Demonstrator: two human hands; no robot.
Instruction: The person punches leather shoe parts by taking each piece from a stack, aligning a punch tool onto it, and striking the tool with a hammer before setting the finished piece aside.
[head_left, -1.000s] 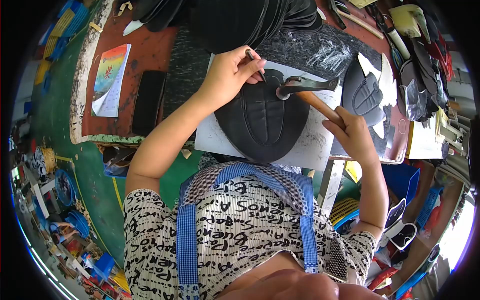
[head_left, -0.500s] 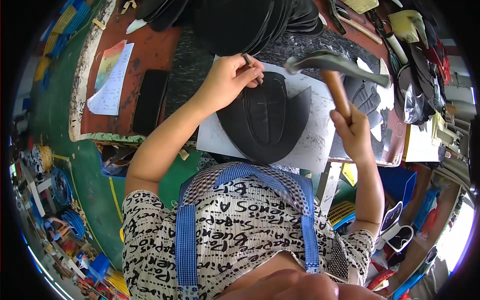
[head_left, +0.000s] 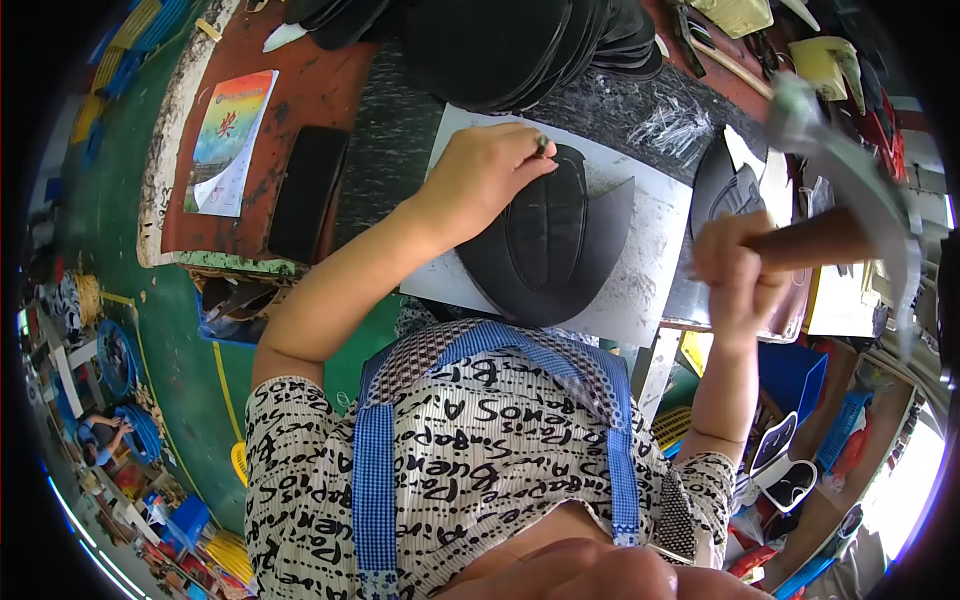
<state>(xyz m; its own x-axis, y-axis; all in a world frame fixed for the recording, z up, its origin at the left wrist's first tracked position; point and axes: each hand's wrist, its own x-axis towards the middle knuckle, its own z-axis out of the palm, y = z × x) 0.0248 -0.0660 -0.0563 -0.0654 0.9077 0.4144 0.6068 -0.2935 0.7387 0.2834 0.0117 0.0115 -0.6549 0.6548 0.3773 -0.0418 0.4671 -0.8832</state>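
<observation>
My left hand (head_left: pixel 490 180) is closed around a small dark tool (head_left: pixel 542 147), held upright over the upper left edge of a black curved piece (head_left: pixel 545 235). That piece has a stitched oval outline and lies on a white sheet (head_left: pixel 640 290). To the right, my right hand (head_left: pixel 738 262) grips the wooden handle of a hammer (head_left: pixel 840 240). The hammer is raised and blurred, its metal head away from the tool and the black piece.
Stacked black pieces (head_left: pixel 480 50) stand at the back. A dark flat object (head_left: pixel 308 190) and a colourful booklet (head_left: pixel 232 130) lie at the left. More black pieces (head_left: pixel 715 180) are to the right. Far left, a person (head_left: pixel 103 437) is visible.
The hammer has swung up and right with my right hand, its head turning. My left hand and the small tool have shifted slightly right. Pages of the booklet have settled.
</observation>
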